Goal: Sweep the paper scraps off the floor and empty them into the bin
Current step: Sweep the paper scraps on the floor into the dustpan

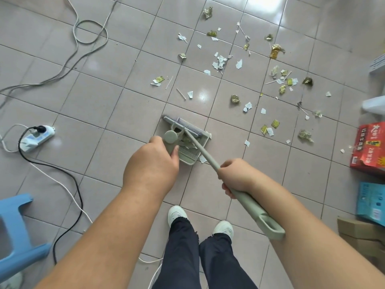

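Many white and green paper scraps [220, 62] and thin sticks lie scattered over the grey tiled floor, mostly ahead and to the right. A pale green dustpan [205, 140] rests on the floor just ahead of my feet, with a few scraps inside. My left hand [152, 163] grips the dustpan's upright handle. My right hand [235, 176] holds the long green broom handle [254, 207]. The broom head [183, 125] lies across the dustpan's far edge. No bin is in view.
A power strip [38, 136] with white and black cables [68, 178] lies on the left. A blue plastic stool [14, 230] stands at the bottom left. Red [370, 147] and blue [373, 201] boxes and cardboard line the right edge. My white shoes [177, 213] stand below the dustpan.
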